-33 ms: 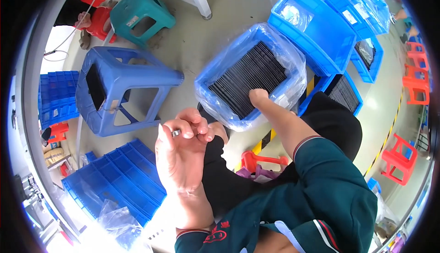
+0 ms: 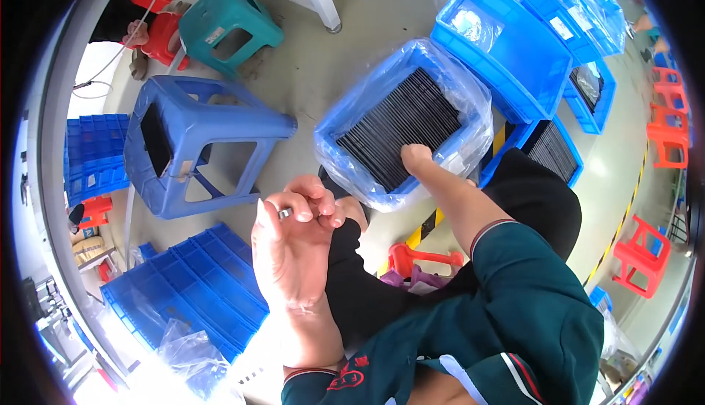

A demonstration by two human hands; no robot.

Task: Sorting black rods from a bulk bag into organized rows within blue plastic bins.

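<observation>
Black parts (image 2: 400, 122) in blue crate (image 2: 382, 74), under right hand (image 2: 416, 158).

Dark teal long-sleeved top, red-trimmed cuffs, red emblem near left cuff at 6 o'clock; black trousers; left hand (image 2: 294, 247) and right hand (image 2: 416, 157) bare, ungloved

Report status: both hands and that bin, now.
Left hand raised, pinching a small metal piece. Right hand down on dark flat parts in the plastic-lined blue bin. Nothing blocking.
</observation>
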